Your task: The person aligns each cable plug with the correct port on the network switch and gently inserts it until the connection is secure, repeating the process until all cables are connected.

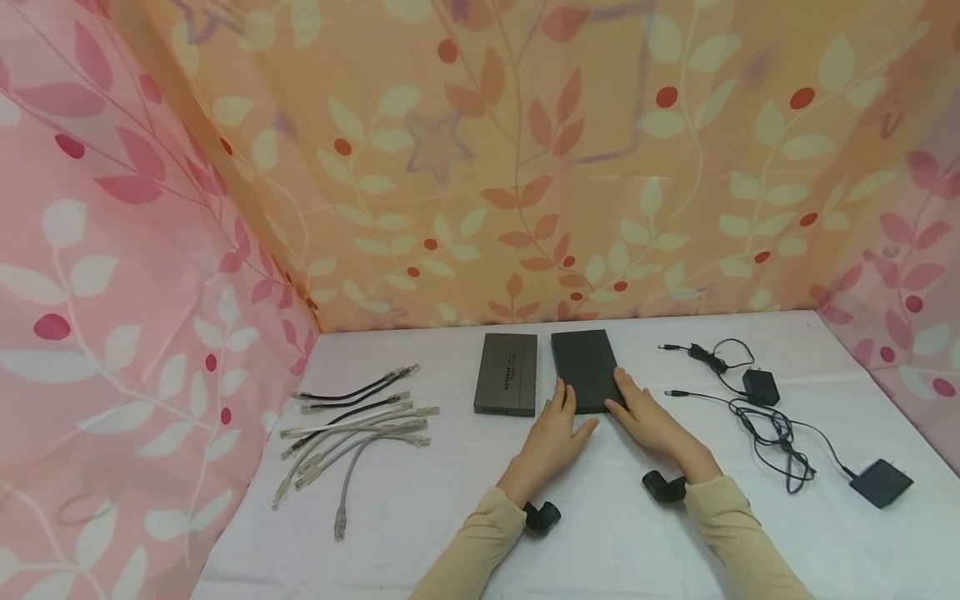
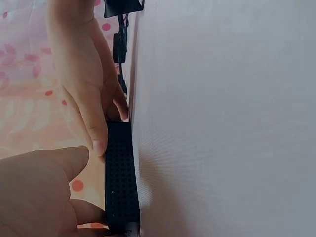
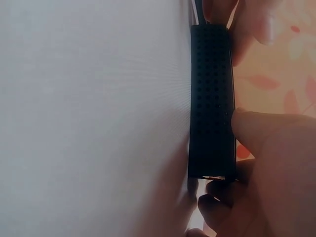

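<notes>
A flat black network switch (image 1: pixel 582 360) with rows of small vent holes lies on the white-covered table between both hands. My left hand (image 1: pixel 549 437) touches its left edge near the front corner with straight fingers, the thumb held out away from it. On the opposite side, my right hand (image 1: pixel 654 421) grips the right edge: in the right wrist view its thumb (image 3: pixel 249 123) rests on the upper face, and the other fingers curl at the end of the black switch (image 3: pixel 212 98). Just left of it lies a grey NETGEAR switch (image 1: pixel 506 375).
Several short grey and black network cables (image 1: pixel 360 433) lie at the left. Toward the right are two black power adapters, the smaller adapter (image 1: pixel 761 387) behind the larger adapter (image 1: pixel 881 483), with bundled cords (image 1: pixel 780 442). Patterned cloth (image 1: pixel 525 167) hangs behind and at both sides.
</notes>
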Available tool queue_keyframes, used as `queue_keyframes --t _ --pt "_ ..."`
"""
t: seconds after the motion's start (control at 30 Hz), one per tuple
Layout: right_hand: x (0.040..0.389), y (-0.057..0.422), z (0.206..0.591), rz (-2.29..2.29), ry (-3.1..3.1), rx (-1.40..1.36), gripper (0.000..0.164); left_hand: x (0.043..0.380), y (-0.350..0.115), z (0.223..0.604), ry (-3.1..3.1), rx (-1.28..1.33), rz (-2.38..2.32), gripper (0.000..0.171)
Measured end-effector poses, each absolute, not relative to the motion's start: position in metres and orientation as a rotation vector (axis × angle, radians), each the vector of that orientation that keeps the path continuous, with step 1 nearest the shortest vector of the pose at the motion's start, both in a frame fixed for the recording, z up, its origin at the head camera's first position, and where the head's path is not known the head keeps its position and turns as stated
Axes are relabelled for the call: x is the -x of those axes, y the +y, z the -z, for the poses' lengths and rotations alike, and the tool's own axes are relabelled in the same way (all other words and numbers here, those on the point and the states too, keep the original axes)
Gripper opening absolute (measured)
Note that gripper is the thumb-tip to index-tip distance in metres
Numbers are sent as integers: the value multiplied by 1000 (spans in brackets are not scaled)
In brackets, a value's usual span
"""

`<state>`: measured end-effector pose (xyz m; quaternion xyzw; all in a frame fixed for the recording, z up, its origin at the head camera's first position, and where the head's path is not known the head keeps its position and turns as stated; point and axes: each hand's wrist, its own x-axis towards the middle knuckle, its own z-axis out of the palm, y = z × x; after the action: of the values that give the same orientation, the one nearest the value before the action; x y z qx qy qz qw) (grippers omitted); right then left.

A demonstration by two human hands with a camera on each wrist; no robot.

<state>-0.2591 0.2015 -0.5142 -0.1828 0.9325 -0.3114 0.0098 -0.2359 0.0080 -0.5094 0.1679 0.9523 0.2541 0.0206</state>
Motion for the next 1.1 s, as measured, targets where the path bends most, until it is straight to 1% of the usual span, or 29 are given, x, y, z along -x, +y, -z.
queue_keyframes --t 1.1 --pt "228 207 515 961 2889 621 68 194 9 509 2927 -564 -780 75"
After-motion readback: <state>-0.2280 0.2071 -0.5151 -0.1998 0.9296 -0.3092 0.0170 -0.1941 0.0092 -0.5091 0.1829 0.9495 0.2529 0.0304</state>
